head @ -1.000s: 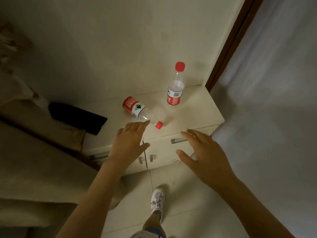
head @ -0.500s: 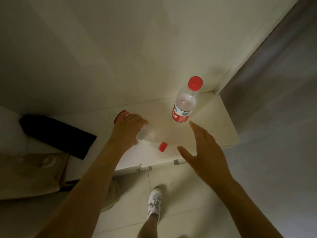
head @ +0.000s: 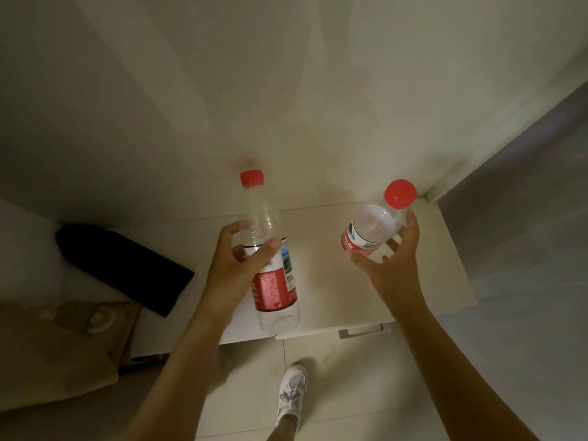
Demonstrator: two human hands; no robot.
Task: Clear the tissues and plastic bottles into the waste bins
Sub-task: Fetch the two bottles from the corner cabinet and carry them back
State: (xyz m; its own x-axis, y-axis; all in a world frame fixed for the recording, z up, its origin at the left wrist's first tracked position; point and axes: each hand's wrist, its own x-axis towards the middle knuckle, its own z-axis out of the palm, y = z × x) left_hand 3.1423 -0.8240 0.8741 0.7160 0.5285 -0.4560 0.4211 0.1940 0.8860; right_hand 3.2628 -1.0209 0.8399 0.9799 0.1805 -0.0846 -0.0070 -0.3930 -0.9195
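My left hand (head: 237, 270) is closed around a clear plastic bottle (head: 275, 288) with a red label and red cap, held upright and lifted off the white cabinet top (head: 331, 297). A second clear bottle (head: 370, 229) with a red cap and red label stands at the back right of the cabinet. My right hand (head: 393, 259) curls around this second bottle from the right, fingers touching its side. No tissues or waste bins are in view.
A black folded object (head: 127, 268) lies on the cabinet's left part. Beige bedding (head: 57, 345) is at the lower left. The wall rises right behind the cabinet. A drawer handle (head: 362, 330) shows below the front edge, and my white shoe (head: 291, 393) stands on the tiled floor.
My left hand gripped the lying bottle, lifted it and turned it upright. My right hand reached forward and closed around the standing bottle. The camera moved closer to the cabinet.
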